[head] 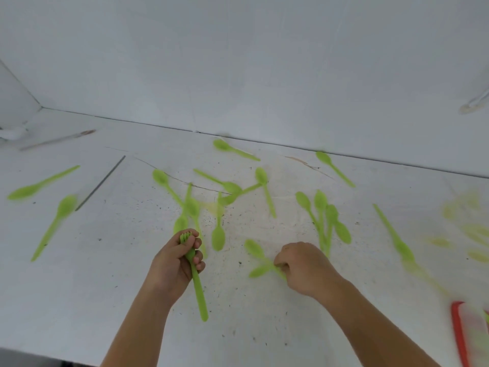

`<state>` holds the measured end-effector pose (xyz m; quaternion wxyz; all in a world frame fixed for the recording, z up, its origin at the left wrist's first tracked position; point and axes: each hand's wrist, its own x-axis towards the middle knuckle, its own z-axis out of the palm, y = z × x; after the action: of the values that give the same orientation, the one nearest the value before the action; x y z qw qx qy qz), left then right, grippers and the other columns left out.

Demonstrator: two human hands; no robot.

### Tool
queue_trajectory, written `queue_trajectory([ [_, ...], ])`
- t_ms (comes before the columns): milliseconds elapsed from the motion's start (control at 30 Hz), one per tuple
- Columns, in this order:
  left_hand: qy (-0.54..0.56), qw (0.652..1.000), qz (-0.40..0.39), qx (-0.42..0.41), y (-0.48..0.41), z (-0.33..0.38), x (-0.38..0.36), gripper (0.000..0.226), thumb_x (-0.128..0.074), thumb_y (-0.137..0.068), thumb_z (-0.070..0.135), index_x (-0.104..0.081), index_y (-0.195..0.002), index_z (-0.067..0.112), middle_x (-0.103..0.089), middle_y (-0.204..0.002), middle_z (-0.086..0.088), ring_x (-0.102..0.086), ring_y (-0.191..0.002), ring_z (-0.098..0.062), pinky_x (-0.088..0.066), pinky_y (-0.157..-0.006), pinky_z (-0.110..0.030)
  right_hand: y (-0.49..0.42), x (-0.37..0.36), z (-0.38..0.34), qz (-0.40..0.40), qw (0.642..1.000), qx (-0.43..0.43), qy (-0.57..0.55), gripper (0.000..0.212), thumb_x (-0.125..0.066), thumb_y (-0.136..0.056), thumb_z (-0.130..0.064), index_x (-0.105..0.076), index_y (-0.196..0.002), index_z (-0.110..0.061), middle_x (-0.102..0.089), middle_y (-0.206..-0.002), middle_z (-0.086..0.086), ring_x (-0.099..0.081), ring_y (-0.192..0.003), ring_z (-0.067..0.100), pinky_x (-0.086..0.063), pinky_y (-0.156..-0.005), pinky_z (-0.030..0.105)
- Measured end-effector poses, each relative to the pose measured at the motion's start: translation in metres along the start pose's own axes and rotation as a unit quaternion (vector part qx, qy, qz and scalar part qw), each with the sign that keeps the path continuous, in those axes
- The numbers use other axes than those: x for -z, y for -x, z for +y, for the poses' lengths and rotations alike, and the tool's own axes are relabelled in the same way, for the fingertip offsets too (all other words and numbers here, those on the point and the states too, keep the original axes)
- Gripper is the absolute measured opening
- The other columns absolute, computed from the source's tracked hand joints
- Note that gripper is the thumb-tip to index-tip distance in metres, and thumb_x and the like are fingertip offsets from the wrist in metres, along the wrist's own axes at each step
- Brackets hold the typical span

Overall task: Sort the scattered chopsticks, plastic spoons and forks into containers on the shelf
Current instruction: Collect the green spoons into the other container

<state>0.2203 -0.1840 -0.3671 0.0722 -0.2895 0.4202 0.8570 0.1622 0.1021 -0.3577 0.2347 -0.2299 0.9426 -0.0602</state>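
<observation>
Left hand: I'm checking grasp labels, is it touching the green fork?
Touching. The head view shows the left hand curled round the fork just below its tines, handle sticking out underneath.

The fork (197, 276) gripped in the left hand (174, 260) is bright green plastic, smooth, with a faint sheen. The spoons (218, 235) across the middle of the frame are the same smooth, slightly translucent green plastic, as is the near spoon (260, 270) pinched by the right hand (304, 268). The tabletop (264, 327) is white and matt, gritty with dark specks, hairline-cracked and stained yellowish. The wall (238, 62) behind is plain matt white. At upper left a chopstick (58, 140) looks like pale wood with a brownish tip; it is blurred. The container (457, 337) at lower right is cloudy plastic with a red rim.
</observation>
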Motion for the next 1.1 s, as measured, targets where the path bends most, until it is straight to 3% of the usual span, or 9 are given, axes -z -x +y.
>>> queue_trajectory([
  [133, -0.021, 0.999, 0.024, -0.012, 0.003, 0.008, 0.013, 0.013, -0.047, -0.104, 0.004, -0.06, -0.103, 0.006, -0.052, -0.08, -0.007, -0.043, -0.055, -0.019, -0.041, -0.049, -0.03, 0.01, 0.044, 0.001, -0.079, 0.979, -0.166, 0.089, 0.039, -0.056, -0.081, -0.004, -0.072, -0.108, -0.026, -0.064, -0.096, -0.006, -0.065, -0.079, 0.018, -0.055, -0.069, 0.028],
  [267, -0.024, 0.999, 0.035, -0.029, 0.001, 0.022, 0.019, 0.013, -0.047, -0.101, 0.004, -0.06, -0.102, 0.007, -0.053, -0.079, -0.007, -0.043, -0.054, -0.02, -0.04, -0.049, -0.031, 0.008, 0.066, 0.009, -0.011, 0.961, -0.265, 0.073, 0.028, -0.057, -0.078, -0.009, -0.07, -0.099, -0.023, -0.064, -0.091, -0.004, -0.059, -0.072, 0.018, -0.049, -0.064, 0.025],
  [367, -0.032, 0.997, 0.062, -0.041, -0.002, 0.032, 0.022, 0.012, -0.049, -0.103, 0.006, -0.06, -0.1, 0.007, -0.053, -0.077, -0.007, -0.041, -0.053, -0.019, -0.038, -0.048, -0.028, -0.006, 0.054, -0.001, 0.104, 0.961, -0.23, -0.112, 0.034, -0.057, -0.09, -0.013, -0.076, -0.118, -0.019, -0.071, -0.122, -0.001, -0.067, -0.105, 0.02, -0.051, -0.082, 0.026],
  [433, -0.026, 0.995, 0.078, -0.048, -0.002, 0.039, 0.029, 0.012, -0.049, -0.103, 0.007, -0.06, -0.1, 0.007, -0.054, -0.076, -0.007, -0.041, -0.052, -0.019, -0.038, -0.048, -0.028, -0.016, 0.039, -0.024, 0.11, 0.949, -0.186, -0.23, 0.034, -0.056, -0.094, -0.01, -0.076, -0.121, -0.018, -0.069, -0.129, 0.0, -0.065, -0.107, 0.015, -0.044, -0.082, 0.019],
  [567, -0.036, 0.994, 0.082, -0.066, 0.0, 0.044, 0.04, 0.009, -0.051, -0.103, 0.008, -0.06, -0.103, 0.005, -0.053, -0.078, -0.008, -0.044, -0.054, -0.021, -0.039, -0.05, -0.03, -0.028, 0.017, -0.069, 0.126, 0.919, -0.148, -0.344, 0.029, -0.062, -0.093, -0.006, -0.081, -0.105, -0.024, -0.072, -0.096, -0.015, -0.061, -0.081, 0.0, -0.043, -0.066, 0.004],
  [700, -0.026, 0.997, 0.037, -0.056, 0.001, 0.031, 0.019, 0.015, -0.055, -0.103, 0.016, -0.061, -0.107, 0.004, -0.054, -0.083, -0.01, -0.048, -0.059, -0.023, -0.042, -0.061, -0.037, -0.031, 0.022, -0.115, 0.071, 0.834, -0.096, -0.538, 0.028, -0.079, -0.083, -0.004, -0.08, -0.084, -0.032, -0.075, -0.072, -0.006, -0.066, -0.064, 0.006, -0.053, -0.067, 0.02],
  [833, 0.079, 0.997, -0.001, -0.02, 0.005, 0.013, -0.015, 0.029, -0.054, -0.103, 0.031, -0.063, -0.11, 0.004, -0.055, -0.084, -0.009, -0.052, -0.07, -0.023, -0.045, -0.073, -0.038, -0.032, 0.011, -0.143, 0.121, 0.846, -0.062, -0.515, 0.018, -0.082, -0.082, -0.01, -0.079, -0.071, -0.024, -0.072, -0.068, -0.002, -0.065, -0.064, 0.009, -0.053, -0.065, 0.025],
  [933, 0.101, 0.994, 0.018, -0.034, 0.008, 0.004, -0.028, 0.024, -0.057, -0.1, 0.023, -0.063, -0.114, 0.003, -0.056, -0.087, -0.009, -0.054, -0.079, -0.024, -0.046, -0.085, -0.042, -0.03, 0.004, -0.147, 0.18, 0.852, -0.059, -0.489, 0.019, -0.076, -0.08, -0.008, -0.068, -0.062, -0.011, -0.064, -0.064, 0.004, -0.053, -0.058, 0.01, -0.044, -0.057, 0.025],
  [1100, 0.095, 0.993, 0.045, -0.049, 0.011, -0.004, -0.029, 0.014, -0.055, -0.101, 0.013, -0.062, -0.111, 0.005, -0.057, -0.086, -0.008, -0.053, -0.076, -0.024, -0.047, -0.078, -0.041, -0.03, -0.009, -0.148, 0.174, 0.875, -0.026, -0.452, 0.022, -0.072, -0.079, -0.009, -0.064, -0.064, -0.024, -0.066, -0.068, -0.007, -0.063, -0.069, 0.009, -0.045, -0.059, 0.017],
])
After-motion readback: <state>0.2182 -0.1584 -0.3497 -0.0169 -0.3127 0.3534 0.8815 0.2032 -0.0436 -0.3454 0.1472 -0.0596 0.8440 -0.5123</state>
